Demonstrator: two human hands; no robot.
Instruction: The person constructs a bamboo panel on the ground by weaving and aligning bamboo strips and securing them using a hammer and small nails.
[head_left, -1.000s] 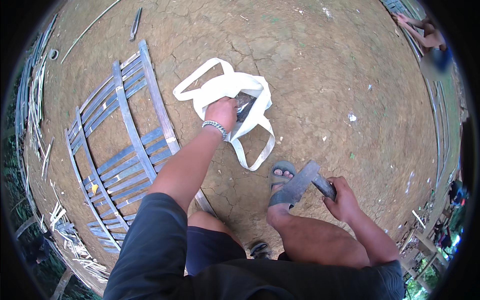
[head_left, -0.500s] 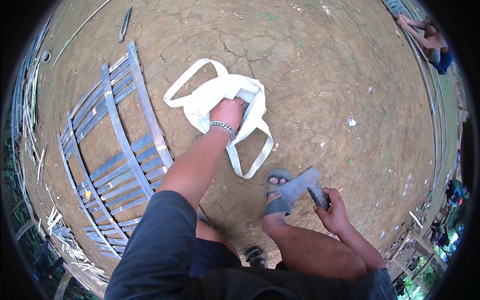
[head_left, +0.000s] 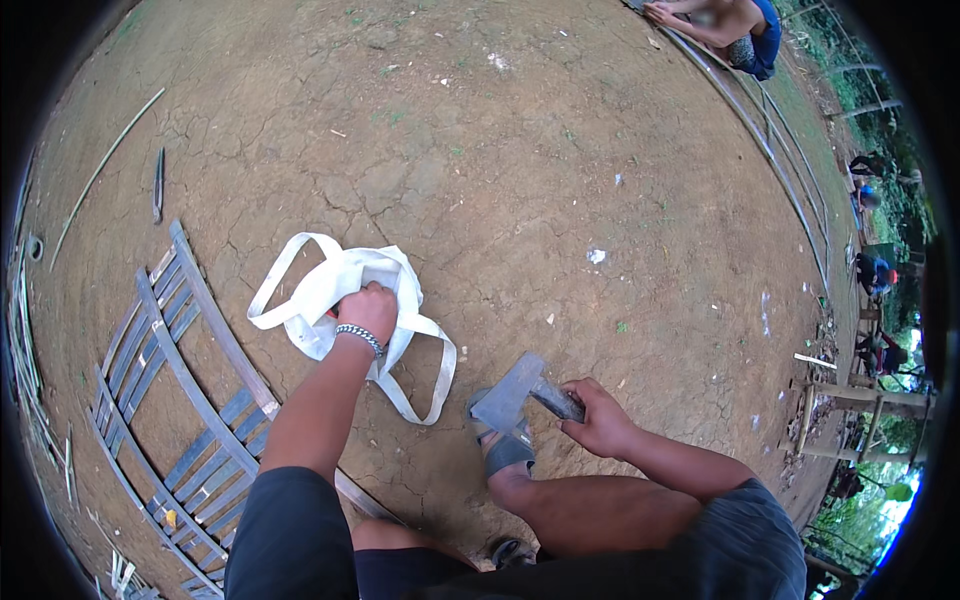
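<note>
Nearest: our sandaled foot (head_left: 508,453) sits under the blade of the broad-bladed tool (head_left: 512,393); we can't tell if they touch. Our right hand (head_left: 600,418) has its fingers wrapped round the handle. A slack grip or shifted knee could put that edge into the toes. Farther: the white bag (head_left: 322,292) slumps on bare ground (head_left: 560,230), off the right edge of the slatted panel (head_left: 218,314). Left hand (head_left: 369,310) is in its mouth, fingers hidden, grasp unknown. Anything sharp inside could cut us; tugging could tip the soft bag.
</note>
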